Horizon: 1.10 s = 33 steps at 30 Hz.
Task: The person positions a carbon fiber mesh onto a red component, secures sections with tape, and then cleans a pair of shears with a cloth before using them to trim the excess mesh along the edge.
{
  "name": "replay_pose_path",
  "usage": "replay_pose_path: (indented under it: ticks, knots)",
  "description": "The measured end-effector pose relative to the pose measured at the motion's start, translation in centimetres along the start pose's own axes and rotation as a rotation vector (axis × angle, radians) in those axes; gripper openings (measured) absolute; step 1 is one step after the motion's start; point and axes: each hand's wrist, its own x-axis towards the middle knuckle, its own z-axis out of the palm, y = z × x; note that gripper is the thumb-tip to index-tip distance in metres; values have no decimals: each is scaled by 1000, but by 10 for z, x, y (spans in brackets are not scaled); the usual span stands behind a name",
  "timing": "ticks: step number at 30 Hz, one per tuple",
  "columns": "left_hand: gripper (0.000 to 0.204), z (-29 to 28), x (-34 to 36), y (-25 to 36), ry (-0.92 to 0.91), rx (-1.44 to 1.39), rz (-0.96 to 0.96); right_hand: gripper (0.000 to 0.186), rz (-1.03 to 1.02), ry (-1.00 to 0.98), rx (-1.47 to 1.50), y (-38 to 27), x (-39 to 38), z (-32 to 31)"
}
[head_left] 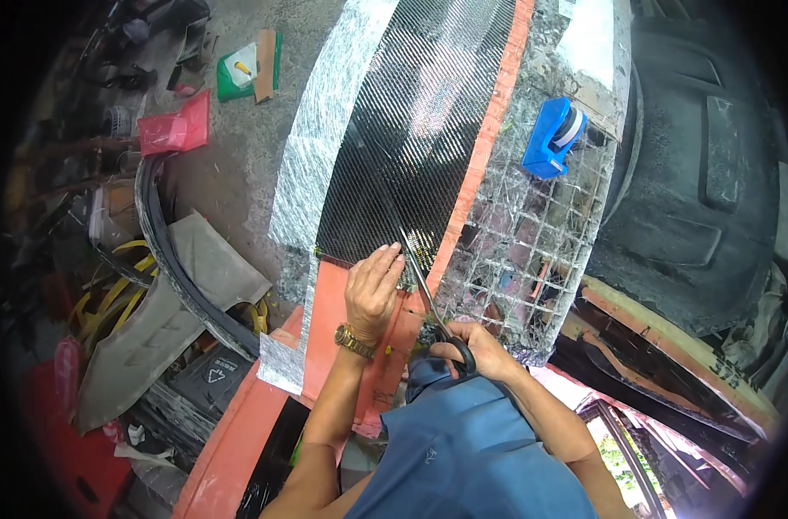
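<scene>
A black woven carbon-fibre cloth point(394, 173) with a glossy weave stretches away from me over an orange surface point(332, 298). My left hand point(374, 290), with a gold-coloured watch on its wrist, rests on the cloth's near edge, its fingers stretched out and close together. In my right hand point(485, 350) is a pair of scissors point(429, 297) with black handles and long blades. The blades point away from me and lie at the cloth near its right side, just right of my left fingertips. Whether they are parted there I cannot tell.
White fibre matting point(312, 186) runs along the cloth's left side. To the right, a blue tape dispenser point(545, 143) stands on a resin-stained wire grid point(532, 251). Beyond is a large black moulded panel point(697, 190). A grey sheet point(165, 320) and a pink bag point(176, 125) lie left.
</scene>
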Motion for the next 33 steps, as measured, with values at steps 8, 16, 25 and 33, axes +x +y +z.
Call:
replay_pose_path:
  ticks: [8,16,25,33]
  knots:
    - [27,0,1,1,-1,-2,-1,23,-3,15,6,6,1,0]
    - [26,-2,2,2,-1,-17,-4,24,-3,29,-19,11,2,-1]
    - [27,-2,2,1,-2,-24,-1,32,-2,44,-18,8,-1,0]
    - [34,-2,4,2,22,-41,-39,36,-19,36,-22,13,0,-2]
